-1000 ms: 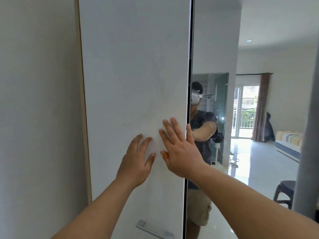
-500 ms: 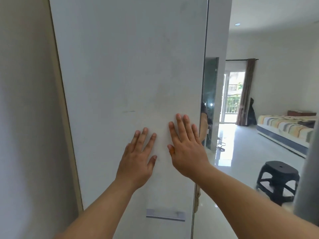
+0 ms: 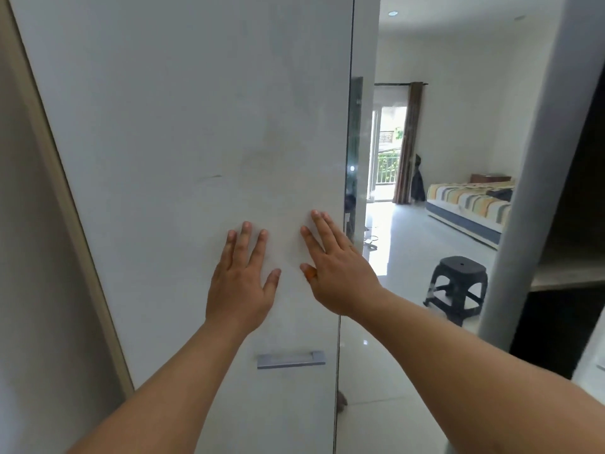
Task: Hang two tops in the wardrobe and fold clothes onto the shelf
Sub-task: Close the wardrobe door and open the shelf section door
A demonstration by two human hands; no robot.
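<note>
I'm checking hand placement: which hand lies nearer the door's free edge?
The right hand, flat on the white wardrobe door, reaches the mirrored edge; the left hand rests further in, above the silver bar handle.

A pale grey-white wardrobe door (image 3: 183, 132) filled the left of the scene, edged on its far left by a beige frame strip (image 3: 65, 204) and crossed near the bottom by a silver handle (image 3: 290, 359). A faint dark scuff (image 3: 212, 177) marked the door's plain surface. To the right, a black plastic stool (image 3: 456, 286) stood on glossy white floor tiles (image 3: 402, 257). Farther off, a bed (image 3: 471, 204) wore a cover striped in yellow, grey and white above a dark blue base. A brown curtain (image 3: 407, 142) hung against white walls (image 3: 471, 103) at the far end.
</note>
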